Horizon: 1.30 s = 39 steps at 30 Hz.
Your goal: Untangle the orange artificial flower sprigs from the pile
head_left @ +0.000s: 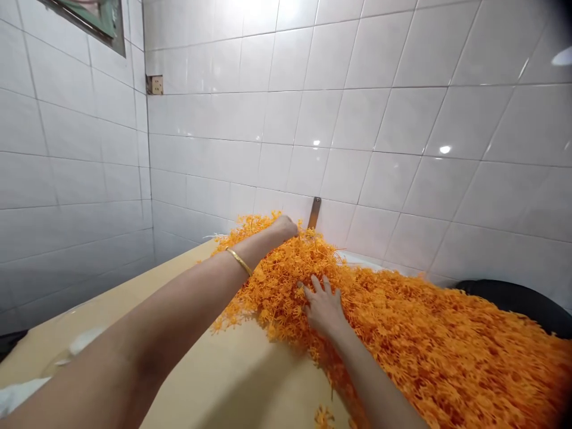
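A large heap of orange, frilly, plastic-looking artificial sprigs [411,333] spreads over the table from the middle to the right edge. My left hand [285,227] reaches to the far side of the heap, its wrist bent and a gold bangle [239,261] on the forearm. Its fingers are curled down among the sprigs, and whatever they grip is hidden. Closer to me, my right hand [325,307] lies on the heap with fingers spread, touching the sprigs from above.
The pale yellow table [241,375] shows at the left and front, with a loose sprig [324,417] near its front edge. A brown strip [314,213] leans against the tiled wall [286,119]. A black rounded object [513,301] stands behind the heap. White material [22,393] lies at left.
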Available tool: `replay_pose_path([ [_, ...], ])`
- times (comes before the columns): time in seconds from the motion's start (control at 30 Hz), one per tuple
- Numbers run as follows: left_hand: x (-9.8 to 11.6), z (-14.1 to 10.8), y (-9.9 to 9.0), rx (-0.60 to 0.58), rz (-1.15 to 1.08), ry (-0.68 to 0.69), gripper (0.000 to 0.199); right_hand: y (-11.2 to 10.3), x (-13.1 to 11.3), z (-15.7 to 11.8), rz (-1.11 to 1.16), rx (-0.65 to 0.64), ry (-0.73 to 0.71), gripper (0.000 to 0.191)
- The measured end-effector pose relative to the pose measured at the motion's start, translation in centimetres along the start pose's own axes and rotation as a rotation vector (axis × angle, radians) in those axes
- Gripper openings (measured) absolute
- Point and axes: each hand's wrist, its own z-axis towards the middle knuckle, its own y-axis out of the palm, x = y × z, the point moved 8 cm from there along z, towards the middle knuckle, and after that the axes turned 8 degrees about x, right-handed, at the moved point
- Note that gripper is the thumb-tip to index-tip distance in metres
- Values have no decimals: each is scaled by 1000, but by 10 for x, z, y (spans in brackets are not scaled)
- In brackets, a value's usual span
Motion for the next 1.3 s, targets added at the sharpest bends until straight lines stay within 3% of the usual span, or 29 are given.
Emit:
replay_pose_path([
  [0.1, -21, -23, 19, -43, 7, -14, 14, -8, 5, -3, 210, 14, -11, 44],
  [0.23, -39, -56, 36, 18, 25, 23, 8, -41, 23, -9, 593, 148, -29, 31],
  [0.3, -31, -67, 38, 73, 34, 88, 11, -60, 45, -7, 722, 287, 63, 31],
  [0.4, 0, -79, 46, 87, 117, 278, 14, -75, 87, -4, 728, 497, 340, 33],
  [0.5, 27, -87, 65, 4, 216, 446, 15, -65, 102, 5, 655, 495, 457, 33],
  [0.57, 34, -88, 78, -40, 222, 492, 20, -50, 96, 10, 617, 449, 432, 34],
  [0.7, 32, -72, 93, -69, 191, 501, 23, -25, 76, 9, 549, 386, 413, 53],
  [0.77, 29, -61, 96, -74, 194, 514, 28, -22, 73, 8, 522, 367, 431, 49],
  [0.97, 17, -43, 108, -143, 259, 562, 27, -56, 99, 15, 499, 421, 460, 28],
  [1.2, -5, -44, 108, -127, 271, 510, 33, -91, 140, 1, 460, 560, 501, 27],
  [1.3, -10, -45, 108, -141, 253, 484, 36, -101, 145, -5, 439, 601, 516, 26],
])
